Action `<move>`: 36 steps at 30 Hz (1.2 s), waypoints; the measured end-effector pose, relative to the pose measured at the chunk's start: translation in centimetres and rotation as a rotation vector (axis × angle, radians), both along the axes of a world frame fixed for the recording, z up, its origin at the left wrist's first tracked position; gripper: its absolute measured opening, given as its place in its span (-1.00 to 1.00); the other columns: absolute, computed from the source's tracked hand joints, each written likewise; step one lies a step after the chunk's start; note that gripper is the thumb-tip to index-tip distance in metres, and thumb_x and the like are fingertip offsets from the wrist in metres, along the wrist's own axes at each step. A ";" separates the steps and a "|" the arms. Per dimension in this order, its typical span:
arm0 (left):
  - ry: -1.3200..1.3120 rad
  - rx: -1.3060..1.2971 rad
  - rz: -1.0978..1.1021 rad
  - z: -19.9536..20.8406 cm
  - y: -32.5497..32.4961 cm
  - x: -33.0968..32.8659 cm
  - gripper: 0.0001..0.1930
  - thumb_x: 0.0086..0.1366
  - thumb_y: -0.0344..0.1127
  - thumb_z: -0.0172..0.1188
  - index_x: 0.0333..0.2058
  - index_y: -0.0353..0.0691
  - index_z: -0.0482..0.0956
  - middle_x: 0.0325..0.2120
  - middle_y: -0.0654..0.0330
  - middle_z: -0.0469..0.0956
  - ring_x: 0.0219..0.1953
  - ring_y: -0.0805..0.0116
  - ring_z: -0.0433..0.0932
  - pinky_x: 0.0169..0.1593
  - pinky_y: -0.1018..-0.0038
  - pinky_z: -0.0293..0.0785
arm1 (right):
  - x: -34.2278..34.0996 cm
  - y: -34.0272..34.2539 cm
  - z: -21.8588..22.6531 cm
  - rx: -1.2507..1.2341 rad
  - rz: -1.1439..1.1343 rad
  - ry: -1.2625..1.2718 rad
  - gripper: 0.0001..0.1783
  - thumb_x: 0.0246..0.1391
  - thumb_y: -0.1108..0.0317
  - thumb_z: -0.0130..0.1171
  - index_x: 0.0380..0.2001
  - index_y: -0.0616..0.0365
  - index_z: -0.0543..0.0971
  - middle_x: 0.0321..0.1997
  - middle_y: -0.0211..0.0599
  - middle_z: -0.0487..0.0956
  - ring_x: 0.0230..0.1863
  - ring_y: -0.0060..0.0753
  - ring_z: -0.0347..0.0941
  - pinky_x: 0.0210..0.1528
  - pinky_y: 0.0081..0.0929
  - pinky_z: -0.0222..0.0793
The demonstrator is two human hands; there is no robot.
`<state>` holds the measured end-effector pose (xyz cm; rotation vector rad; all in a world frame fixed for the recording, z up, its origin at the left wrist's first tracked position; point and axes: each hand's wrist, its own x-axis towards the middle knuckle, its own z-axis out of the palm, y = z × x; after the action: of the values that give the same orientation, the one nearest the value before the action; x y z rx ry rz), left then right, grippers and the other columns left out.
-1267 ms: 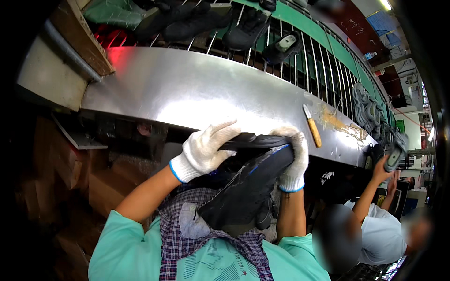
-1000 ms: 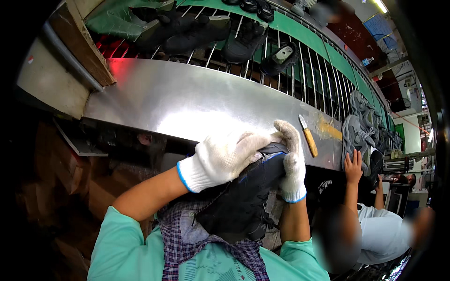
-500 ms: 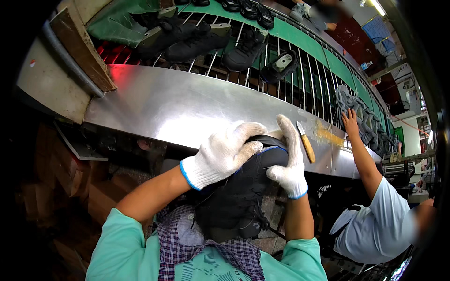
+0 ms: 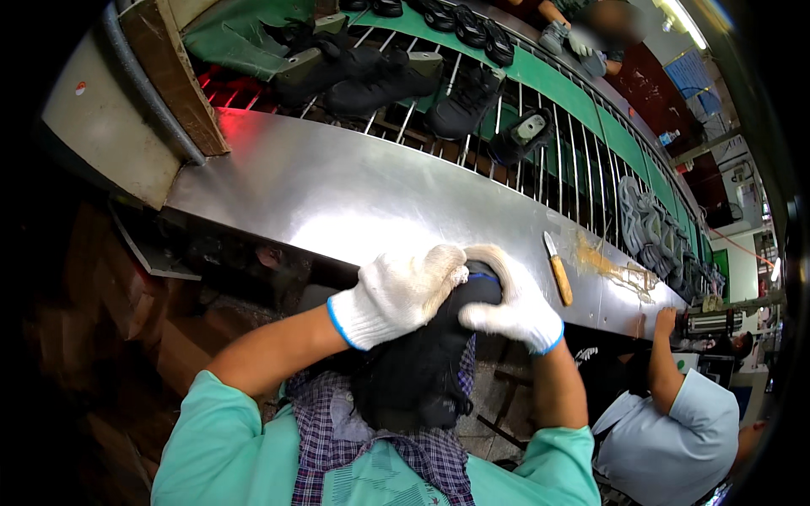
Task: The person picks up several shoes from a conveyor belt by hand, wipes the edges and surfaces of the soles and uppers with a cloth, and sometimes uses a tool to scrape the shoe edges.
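Observation:
A black shoe (image 4: pixel 413 371) with a thin blue line along its far end is held over my lap, in front of the metal bench edge. My left hand (image 4: pixel 401 291), in a white knit glove with a blue cuff, closes on the shoe's far end from the left, fingertips bunched together. From the right, my right hand (image 4: pixel 515 304), gloved alike, curves round the same end, its thumb lying across the upper. Between the two hands, part of the shoe's end is hidden. A small knife (image 4: pixel 558 271) with a wooden handle lies on the bench to the right of my hands.
Beyond the steel bench top (image 4: pixel 295 185) runs a roller rack (image 4: pixel 582 169) with several black shoes (image 4: pixel 464 105) and grey shoes (image 4: pixel 645 219). Yellowish residue (image 4: pixel 616 266) marks the bench at right. A co-worker (image 4: pixel 675 422) sits close on my right; cardboard boxes (image 4: pixel 194 354) stand lower left.
Both hands have drawn slightly nearer to me and closed in on the shoe's end; my right fingers, upright before, now curl over it. The co-worker's hand has left the grey shoes.

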<state>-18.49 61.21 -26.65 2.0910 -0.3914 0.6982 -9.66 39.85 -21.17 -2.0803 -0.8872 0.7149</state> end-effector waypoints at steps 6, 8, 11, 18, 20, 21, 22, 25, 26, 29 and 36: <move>-0.091 0.070 -0.056 -1.3 0.2 -0.8 -0.65 0.23 -0.47 0.39 -0.01 -0.39 0.60 -0.13 -0.08 0.68 -0.19 -0.01 0.74 -0.11 0.26 0.74 | 1.1 -1.8 -0.6 -0.035 -0.009 -0.061 -0.06 -0.01 -0.23 0.50 0.28 0.20 0.53 0.24 -0.01 0.59 0.24 -0.05 0.57 0.32 -0.16 0.47; 0.043 0.017 -0.134 -0.7 2.5 -3.1 -0.38 0.12 -0.40 0.49 0.15 -0.43 0.51 0.07 -0.19 0.60 0.01 -0.08 0.71 0.07 0.23 0.72 | 0.5 -3.1 -1.1 0.029 -0.078 -0.015 -0.03 -0.06 -0.23 0.54 0.29 0.20 0.53 0.26 -0.04 0.58 0.28 -0.07 0.54 0.36 -0.16 0.43; 0.294 0.290 -0.270 -0.1 5.4 -5.9 -0.10 0.00 -0.36 0.55 0.33 -0.44 0.35 0.28 -0.30 0.44 0.18 -0.17 0.63 0.20 0.20 0.67 | -0.3 -3.3 -1.3 0.069 -0.136 0.023 0.04 -0.20 -0.22 0.64 0.26 0.21 0.56 0.27 -0.07 0.58 0.32 -0.10 0.50 0.40 -0.15 0.38; 0.078 0.082 -0.342 -1.5 3.7 -3.1 -0.18 0.00 -0.54 0.40 0.32 -0.41 0.38 0.24 -0.20 0.52 0.11 -0.12 0.69 0.13 0.22 0.72 | -1.7 -2.0 0.6 0.103 -0.087 -0.135 0.04 -0.35 -0.22 0.70 0.14 0.28 0.63 0.07 -0.05 0.66 0.11 -0.11 0.63 0.22 -0.18 0.52; -0.015 -0.027 -0.341 -2.0 3.3 -2.0 -0.24 0.04 -0.54 0.40 0.29 -0.42 0.43 0.17 -0.18 0.58 0.08 -0.10 0.70 0.11 0.22 0.72 | -2.1 -1.7 1.0 0.135 -0.092 -0.088 0.04 -0.36 -0.20 0.71 0.14 0.28 0.63 0.08 -0.06 0.65 0.12 -0.11 0.63 0.22 -0.19 0.52; -0.029 -0.057 -0.343 -2.2 3.2 -1.6 -0.27 0.07 -0.52 0.39 0.28 -0.42 0.44 0.14 -0.18 0.60 0.07 -0.09 0.71 0.10 0.22 0.72 | -2.2 -1.5 1.2 0.151 -0.096 -0.064 0.04 -0.36 -0.19 0.72 0.14 0.28 0.62 0.08 -0.06 0.65 0.12 -0.12 0.62 0.22 -0.19 0.52; -0.043 -0.085 -0.346 -2.3 3.0 -1.3 -0.31 0.11 -0.51 0.39 0.27 -0.42 0.45 0.11 -0.17 0.63 0.06 -0.08 0.71 0.09 0.22 0.72 | -2.1 -1.3 1.5 0.133 -0.073 -0.073 0.05 -0.36 -0.16 0.74 0.16 0.27 0.61 0.11 -0.07 0.63 0.13 -0.13 0.61 0.23 -0.20 0.51; 0.127 -0.198 -0.302 -1.7 2.1 -1.0 -0.44 0.28 -0.42 0.33 0.25 -0.42 0.49 0.01 -0.16 0.67 0.03 -0.05 0.73 0.06 0.23 0.71 | -2.0 -0.9 2.0 0.076 -0.078 -0.034 0.05 -0.36 -0.14 0.75 0.17 0.27 0.60 0.13 -0.07 0.62 0.15 -0.14 0.60 0.23 -0.21 0.51; 0.191 -0.284 -0.296 -1.5 1.6 -0.9 -0.50 0.41 -0.32 0.26 0.25 -0.44 0.47 -0.04 -0.10 0.69 -0.01 0.10 0.73 0.07 0.29 0.68 | -2.2 -0.8 2.1 0.068 -0.094 -0.003 0.06 -0.35 -0.11 0.76 0.19 0.28 0.58 0.14 -0.07 0.62 0.15 -0.16 0.60 0.23 -0.22 0.51; 0.483 -0.513 -0.413 -1.5 1.7 0.4 -0.50 0.48 -0.26 0.23 0.26 -0.46 0.46 -0.06 -0.04 0.69 -0.04 0.25 0.70 0.09 0.35 0.63 | -2.5 -0.8 2.0 0.040 -0.152 -0.016 0.06 -0.35 -0.10 0.76 0.19 0.28 0.58 0.14 -0.07 0.61 0.13 -0.19 0.60 0.23 -0.22 0.52; 0.454 -0.214 -0.397 -0.6 2.1 -1.9 -0.44 0.48 -0.08 0.25 0.24 -0.42 0.51 0.02 -0.20 0.65 0.07 -0.04 0.68 0.16 0.24 0.62 | -0.8 -0.9 1.0 -0.021 -0.041 0.091 -0.12 -0.11 -0.14 0.59 0.11 0.33 0.61 0.07 -0.05 0.65 0.13 -0.17 0.59 0.22 -0.22 0.50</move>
<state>-20.34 63.31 -27.23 1.8233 -0.4333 0.0237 -10.45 38.93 -20.21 -2.0609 -0.7874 0.7939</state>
